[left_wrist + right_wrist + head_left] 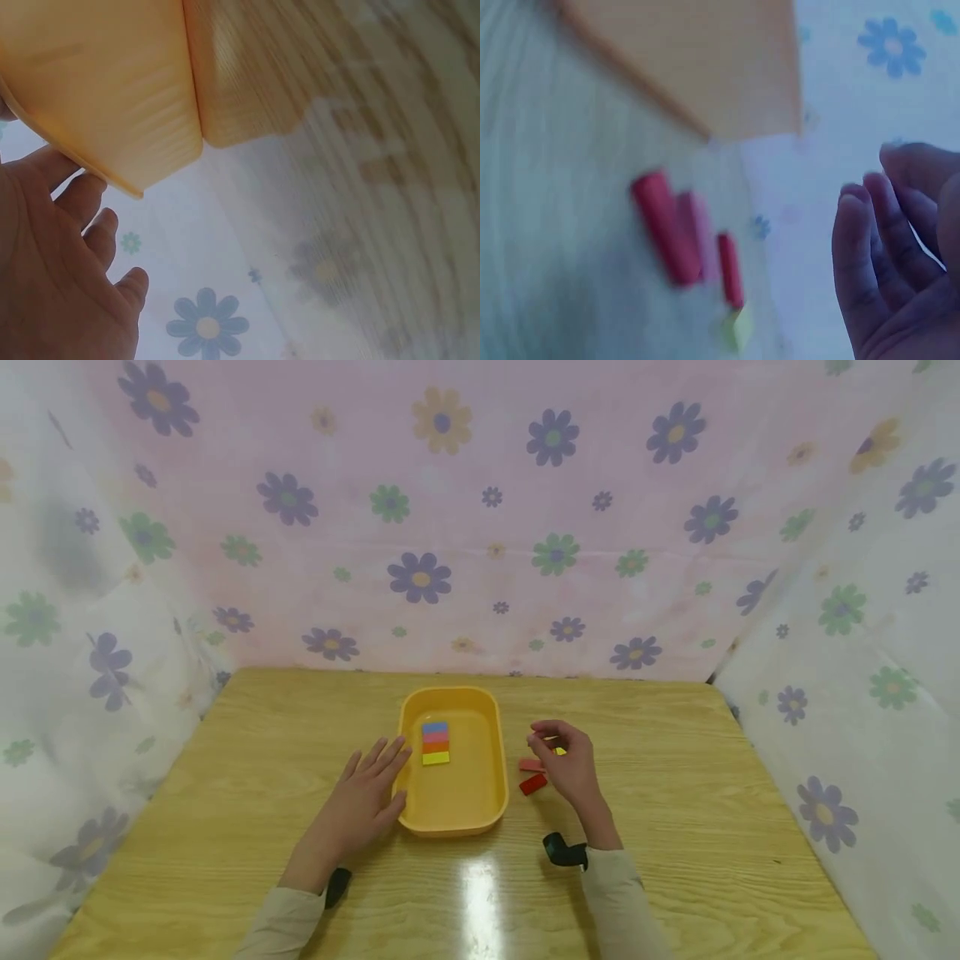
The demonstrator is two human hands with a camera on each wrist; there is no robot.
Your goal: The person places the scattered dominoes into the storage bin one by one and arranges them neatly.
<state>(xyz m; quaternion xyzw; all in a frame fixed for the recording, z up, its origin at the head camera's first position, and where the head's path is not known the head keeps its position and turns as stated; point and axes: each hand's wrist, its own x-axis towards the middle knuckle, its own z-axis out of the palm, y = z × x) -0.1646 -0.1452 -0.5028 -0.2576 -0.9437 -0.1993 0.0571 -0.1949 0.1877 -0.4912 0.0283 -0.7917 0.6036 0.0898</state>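
A yellow plastic tray (501,777) stands on the table, with a row of blue, pink, orange and yellow blocks (435,748) lying side by side inside it. My left hand (358,810) touches the tray's left rim, its fingers fairly straight; the left wrist view shows several fingers against the rim. To the right of the tray, my right hand (572,764) hovers over loose blocks, fingers bent, nothing visible between them in the right wrist view. Below it lie a red block (533,785), a pink block (532,765), a yellow block (560,751) and another red block (731,270).
The wood-grain table (697,827) reaches back to a flowered curtain (465,527), which also hangs at both sides. A dark device (564,850) is strapped at the right wrist, and another dark piece (337,887) shows at the left wrist.
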